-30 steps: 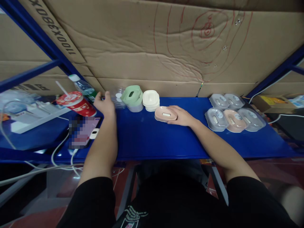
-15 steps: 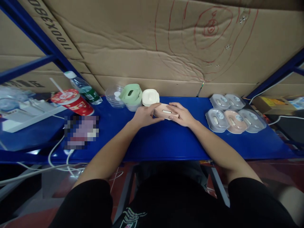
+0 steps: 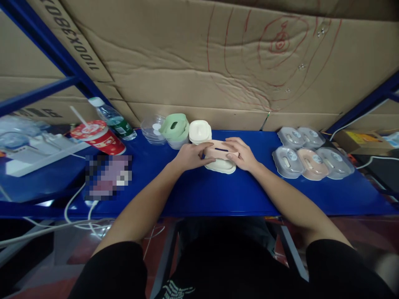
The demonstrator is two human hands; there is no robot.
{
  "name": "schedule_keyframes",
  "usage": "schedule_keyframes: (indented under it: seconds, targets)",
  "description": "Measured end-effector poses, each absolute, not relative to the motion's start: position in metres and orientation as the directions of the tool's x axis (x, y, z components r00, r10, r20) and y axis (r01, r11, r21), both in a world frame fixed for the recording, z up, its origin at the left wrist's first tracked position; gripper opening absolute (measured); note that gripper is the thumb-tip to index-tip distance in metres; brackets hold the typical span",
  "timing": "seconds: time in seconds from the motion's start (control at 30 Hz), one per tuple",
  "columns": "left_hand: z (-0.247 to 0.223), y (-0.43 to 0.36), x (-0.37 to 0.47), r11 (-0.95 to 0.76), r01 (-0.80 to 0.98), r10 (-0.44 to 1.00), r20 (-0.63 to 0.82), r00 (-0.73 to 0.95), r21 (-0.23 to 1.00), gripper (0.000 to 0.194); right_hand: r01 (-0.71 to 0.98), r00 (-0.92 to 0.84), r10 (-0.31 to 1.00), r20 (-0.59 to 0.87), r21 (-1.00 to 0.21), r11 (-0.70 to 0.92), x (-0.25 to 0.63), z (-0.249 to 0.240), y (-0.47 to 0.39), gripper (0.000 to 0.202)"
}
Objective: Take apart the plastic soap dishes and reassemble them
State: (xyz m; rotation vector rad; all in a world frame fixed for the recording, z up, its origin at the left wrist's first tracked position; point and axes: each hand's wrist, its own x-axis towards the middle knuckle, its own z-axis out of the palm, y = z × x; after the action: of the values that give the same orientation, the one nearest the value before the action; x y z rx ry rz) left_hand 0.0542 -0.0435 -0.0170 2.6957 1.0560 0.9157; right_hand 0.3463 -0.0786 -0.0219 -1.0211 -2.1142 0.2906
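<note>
1. Two hands, left hand and right hand, grip the pink shell by its ends, over the cream base.
2. Uneven finger pressure could tilt shell, drag base.
3. Cream stack close behind; a backward nudge might topple it.
4. More room toward worktop front edge.

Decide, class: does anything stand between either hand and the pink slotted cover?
No, nothing visible does. The left hand and the right hand hold the pink slotted cover at opposite ends. The cream stack is behind it and the cream dish at its near side, neither in between.
</note>
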Motion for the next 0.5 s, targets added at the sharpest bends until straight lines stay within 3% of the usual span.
schedule_keyframes:
  seconds: [0.07, 0.17, 0.27, 0.4, 0.5]
  targets:
    - [-0.016, -0.045, 0.056, -0.752, 0.587, 0.645, 0.518, 0.562, 0.300, 0.057, 0.576, -0.345, 0.738, 0.580, -0.490, 0.655, 0.346, -0.021, -0.080, 0.075]
    - [-0.012, -0.046, 0.056, -0.766, 0.580, 0.624, 0.543, 0.563, 0.278, 0.051, 0.603, -0.281, 0.720, 0.635, -0.467, 0.647, 0.346, -0.022, -0.080, 0.094]
    - [-0.005, -0.045, 0.049, -0.714, 0.640, 0.641, 0.634, 0.433, 0.285, 0.047, 0.600, -0.236, 0.732, 0.640, -0.496, 0.627, 0.350, -0.025, -0.076, 0.107]
    - [0.006, -0.033, 0.028, -0.486, 0.756, 0.627, 0.778, -0.048, 0.438, 0.043, 0.599, -0.400, 0.770, 0.497, -0.495, 0.630, 0.357, -0.031, -0.067, 0.078]
    - [0.010, -0.019, 0.009, -0.357, 0.772, 0.586, 0.770, -0.253, 0.525, 0.042, 0.633, -0.558, 0.755, 0.345, -0.411, 0.656, 0.360, -0.035, -0.062, 0.055]
